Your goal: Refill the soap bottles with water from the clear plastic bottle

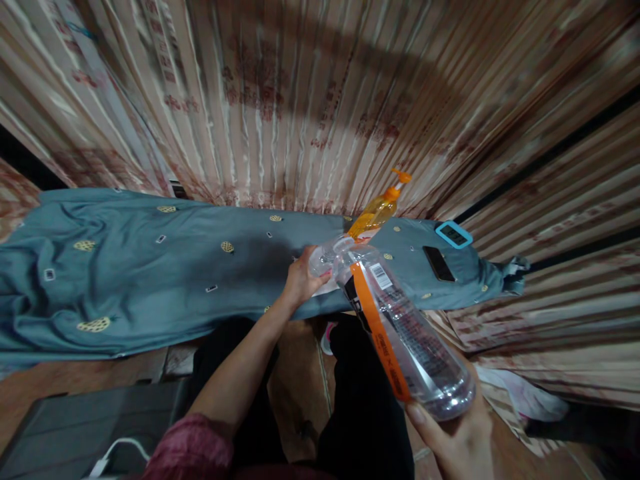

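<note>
Along the far left, at floor level: a dark grey case [85, 427] with a white cable [117, 450] looped over its near edge. Behind it, spanning most of the width: a long surface draped in a teal cloth [150, 280] printed with small yellow pineapples, backed by a striped, patterned curtain [300, 100]. Centre: the person's left hand [301, 280], arm in a rolled maroon sleeve [190, 450], fingers closed around the neck end of a clear plastic bottle [405, 333]; whether a cap sits under those fingers is hard to judge, as the view blurs there. Bottle: large, see-through, with an orange label strip and a barcode, tilted so the neck points away toward the cloth and the base toward the person, held in the air above the dark-trousered legs. Just beyond the neck, on the cloth: an orange pump bottle [377, 212], leaning. Right of it, also on the cloth: a black phone [439, 263] lying flat, and a blue-framed device [453, 235] near the cloth's end. Lower right: the right hand [463, 440], fingers wrapped under and gripping the bottle's base.
</note>
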